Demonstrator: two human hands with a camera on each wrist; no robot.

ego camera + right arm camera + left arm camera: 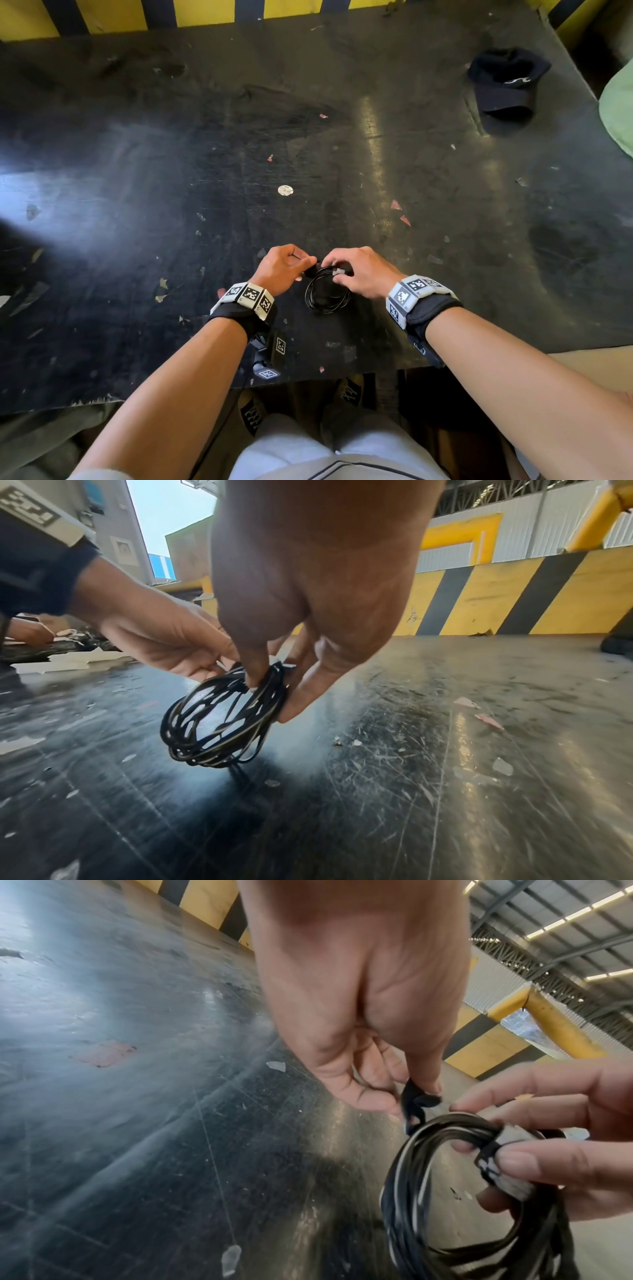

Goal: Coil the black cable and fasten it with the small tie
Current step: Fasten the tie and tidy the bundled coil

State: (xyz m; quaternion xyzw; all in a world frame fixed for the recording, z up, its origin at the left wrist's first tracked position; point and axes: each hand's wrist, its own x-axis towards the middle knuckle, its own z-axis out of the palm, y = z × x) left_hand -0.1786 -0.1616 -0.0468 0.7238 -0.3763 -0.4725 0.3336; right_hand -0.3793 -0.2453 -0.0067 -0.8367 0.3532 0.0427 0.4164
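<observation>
An industrial yard or warehouse bay — a scuffed black work table (144, 192), flecked with paper scraps, stands against a low barrier (514, 593) painted in yellow and black hazard stripes. Thick yellow pipe rails (561, 1031) run past corrugated metal wall sheeting (548, 515), and overhead a steel truss roof (565, 920) carries strip skylights — plainly a factory-type shed, not a home.

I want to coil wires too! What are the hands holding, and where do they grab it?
The right hand pinches the coiled black cable at the top of its loops. The left hand pinches the free end of the small tie.
</observation>
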